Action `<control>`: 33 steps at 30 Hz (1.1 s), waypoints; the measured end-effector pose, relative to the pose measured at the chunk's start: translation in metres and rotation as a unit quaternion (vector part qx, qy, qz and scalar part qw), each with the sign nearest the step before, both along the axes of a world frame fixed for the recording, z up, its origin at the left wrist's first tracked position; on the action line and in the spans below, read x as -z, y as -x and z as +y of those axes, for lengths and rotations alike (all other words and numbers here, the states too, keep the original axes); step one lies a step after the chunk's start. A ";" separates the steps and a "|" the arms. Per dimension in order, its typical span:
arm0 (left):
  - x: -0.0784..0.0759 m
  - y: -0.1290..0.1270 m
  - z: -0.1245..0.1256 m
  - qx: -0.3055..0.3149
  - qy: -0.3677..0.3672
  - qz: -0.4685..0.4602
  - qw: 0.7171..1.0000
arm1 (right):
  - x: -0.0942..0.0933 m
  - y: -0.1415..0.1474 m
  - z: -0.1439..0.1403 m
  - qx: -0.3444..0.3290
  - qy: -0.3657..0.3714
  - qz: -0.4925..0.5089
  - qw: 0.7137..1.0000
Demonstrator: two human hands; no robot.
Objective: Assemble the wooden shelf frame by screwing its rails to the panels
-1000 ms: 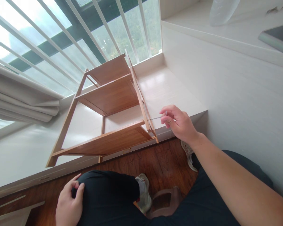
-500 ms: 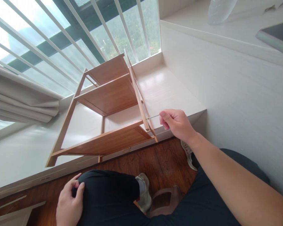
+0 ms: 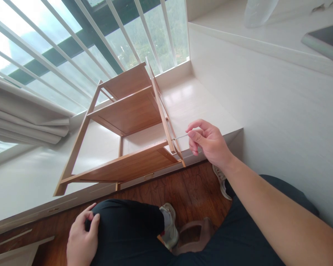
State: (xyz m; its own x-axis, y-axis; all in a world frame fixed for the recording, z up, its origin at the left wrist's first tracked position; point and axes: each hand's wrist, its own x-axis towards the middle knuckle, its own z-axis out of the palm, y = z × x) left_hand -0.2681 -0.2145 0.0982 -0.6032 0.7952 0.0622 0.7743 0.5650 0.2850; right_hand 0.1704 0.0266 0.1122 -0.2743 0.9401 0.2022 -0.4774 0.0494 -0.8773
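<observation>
A wooden three-tier shelf rack (image 3: 127, 114) lies on its side on a white window ledge (image 3: 194, 107). My right hand (image 3: 208, 142) pinches a thin metal hex key (image 3: 180, 136) whose tip meets the rack's side rail near its lower end. My left hand (image 3: 82, 236) rests on my left knee, fingers curled over the dark trouser leg and holding nothing.
A barred window (image 3: 80, 40) and a bunched curtain (image 3: 25, 118) lie behind the rack. A white wall (image 3: 280, 103) stands to the right. Below are a dark wood floor (image 3: 188, 192), my shoes and a brown stool (image 3: 194, 234).
My right hand has turned on the hex key: fingers rolled over, then lifted again, wrist staying beside the rail. My left hand stays on the knee.
</observation>
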 end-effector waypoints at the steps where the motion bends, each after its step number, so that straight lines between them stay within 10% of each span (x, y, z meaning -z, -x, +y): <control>1: 0.000 0.000 0.000 0.000 0.000 0.001 1.000 | 0.001 -0.001 0.000 -0.011 0.004 0.007 1.000; 17: 0.002 0.002 0.001 -0.004 0.011 0.006 1.000 | 0.000 -0.015 -0.002 -0.094 0.055 0.020 0.994; 33: 0.000 -0.002 0.003 -0.003 0.009 0.017 1.000 | 0.005 -0.011 -0.003 0.086 -0.024 -0.060 0.994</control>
